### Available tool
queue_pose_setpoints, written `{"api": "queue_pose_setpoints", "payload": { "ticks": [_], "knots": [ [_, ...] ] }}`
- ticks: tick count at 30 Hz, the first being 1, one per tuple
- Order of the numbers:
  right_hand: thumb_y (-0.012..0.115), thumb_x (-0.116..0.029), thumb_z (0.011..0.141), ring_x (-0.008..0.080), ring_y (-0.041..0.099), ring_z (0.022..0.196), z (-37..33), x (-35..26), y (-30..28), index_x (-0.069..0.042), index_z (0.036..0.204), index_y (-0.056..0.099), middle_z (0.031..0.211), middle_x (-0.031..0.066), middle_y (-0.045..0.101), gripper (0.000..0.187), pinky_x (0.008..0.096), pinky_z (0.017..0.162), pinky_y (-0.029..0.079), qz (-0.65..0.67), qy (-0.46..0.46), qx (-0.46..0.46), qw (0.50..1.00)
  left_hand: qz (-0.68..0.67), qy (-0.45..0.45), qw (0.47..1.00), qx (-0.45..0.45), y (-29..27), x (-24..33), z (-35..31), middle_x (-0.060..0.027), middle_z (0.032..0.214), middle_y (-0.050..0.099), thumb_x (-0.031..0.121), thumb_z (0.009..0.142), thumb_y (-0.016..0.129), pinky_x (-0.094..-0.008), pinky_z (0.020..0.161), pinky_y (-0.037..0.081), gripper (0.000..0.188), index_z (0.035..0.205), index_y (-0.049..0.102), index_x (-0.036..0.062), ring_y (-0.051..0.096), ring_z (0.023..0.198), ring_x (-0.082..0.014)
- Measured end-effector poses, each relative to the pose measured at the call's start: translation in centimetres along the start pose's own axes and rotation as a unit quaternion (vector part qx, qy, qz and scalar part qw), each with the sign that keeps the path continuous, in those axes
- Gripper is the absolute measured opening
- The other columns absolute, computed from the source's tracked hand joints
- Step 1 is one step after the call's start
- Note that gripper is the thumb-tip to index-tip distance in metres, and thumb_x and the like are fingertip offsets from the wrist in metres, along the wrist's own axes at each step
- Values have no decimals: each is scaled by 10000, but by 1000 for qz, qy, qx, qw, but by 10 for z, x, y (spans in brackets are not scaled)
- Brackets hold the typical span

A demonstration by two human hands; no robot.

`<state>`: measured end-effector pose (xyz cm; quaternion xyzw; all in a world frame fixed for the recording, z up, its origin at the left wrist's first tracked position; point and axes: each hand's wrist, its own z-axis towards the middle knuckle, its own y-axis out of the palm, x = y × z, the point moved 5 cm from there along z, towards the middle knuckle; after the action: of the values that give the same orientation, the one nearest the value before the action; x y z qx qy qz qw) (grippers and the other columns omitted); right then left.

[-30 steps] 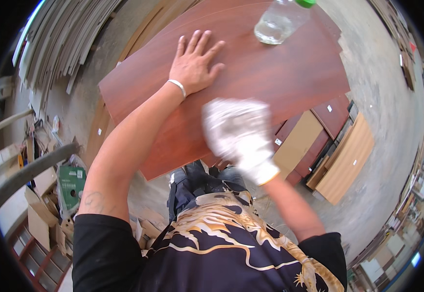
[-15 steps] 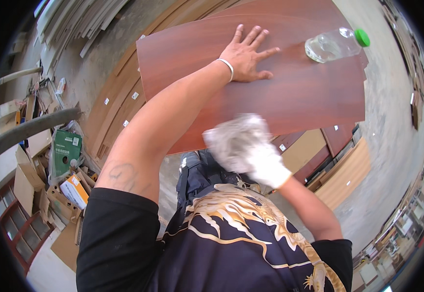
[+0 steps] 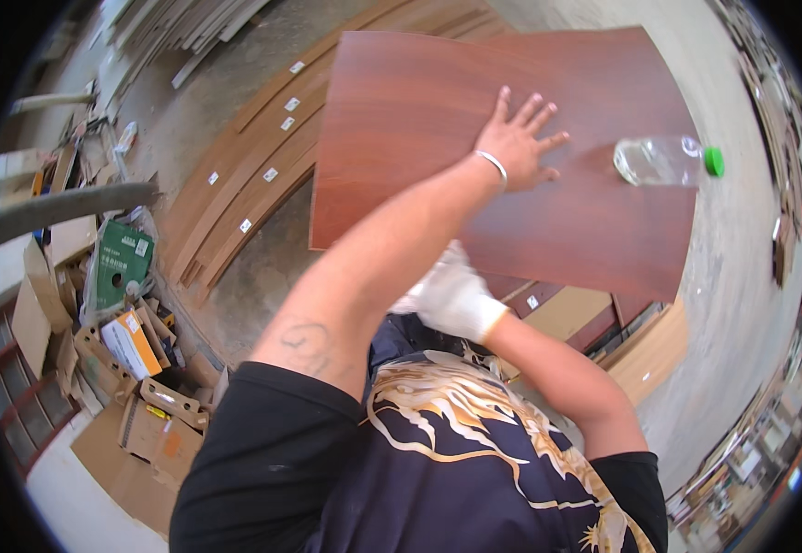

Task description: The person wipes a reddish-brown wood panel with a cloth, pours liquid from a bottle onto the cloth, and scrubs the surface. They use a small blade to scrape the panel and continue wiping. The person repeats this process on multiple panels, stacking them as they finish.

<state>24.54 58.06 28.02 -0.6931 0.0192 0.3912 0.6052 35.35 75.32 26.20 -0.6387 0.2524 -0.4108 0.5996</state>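
Observation:
My bare left hand lies flat with fingers spread on a reddish-brown wood-grain board. A white band circles that wrist. My right hand, in a white knitted glove, is below the board's near edge, close to my body. Its fingers are closed on a whitish rag, mostly hidden behind my left forearm and the glove. To the right of my left hand, a clear plastic bottle with a green cap lies on its side on the board, holding some clear liquid. The cap reaches past the board's right edge.
Long brown boards with white labels lie on the floor at the left. More panels rest under the near edge. Cardboard boxes and a green package crowd the far left. Grey strips are stacked at the back.
My right hand has moved left toward my body, partly behind my left forearm. In view, the board, bottle and left hand have shifted right and down; the left hand stays flat.

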Motion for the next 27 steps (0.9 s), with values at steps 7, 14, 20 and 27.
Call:
{"api": "queue_pose_setpoints", "payload": {
  "ticks": [7, 14, 20, 27],
  "knots": [
    [686, -238, 847, 367, 562, 1351, -76, 28, -57, -120, 1334, 724, 1432, 91, 664, 502, 617, 1248, 308, -112, 7, -75, 991, -268, -145, 902, 307, -96, -84, -202, -136, 1305, 746, 194, 1021, 655, -509, 1145, 449, 308, 1289, 725, 60, 651, 1288, -335],
    [648, -245, 867, 360, 531, 1401, 7, -3, -20, -111, 1288, 735, 1437, 113, 658, 451, 622, 1278, 255, -107, -38, -26, 993, -900, -271, 147, 308, 50, -86, -377, -171, 1598, 541, 663, 1116, 271, -517, 1287, 289, 809, 1569, 505, 35, 446, 1520, -341],
    [596, -255, 937, 401, 509, 1432, 123, -18, 2, -98, 1339, 709, 1478, 145, 626, 446, 590, 1272, 270, -104, -82, 30, 991, -902, -190, 86, 379, 42, -115, -330, -192, 1633, 492, 719, 1084, 281, -523, 1294, 274, 905, 1599, 442, -7, 431, 1524, -370],
    [655, -258, 888, 409, 511, 1394, 19, 8, -37, -86, 1310, 720, 1421, 150, 643, 459, 623, 1265, 257, -176, -70, -58, 980, -930, -48, 106, 349, 39, -127, -319, -211, 1592, 536, 730, 1082, 255, -511, 1268, 339, 938, 1617, 403, -25, 486, 1495, -355]
  ]
}}
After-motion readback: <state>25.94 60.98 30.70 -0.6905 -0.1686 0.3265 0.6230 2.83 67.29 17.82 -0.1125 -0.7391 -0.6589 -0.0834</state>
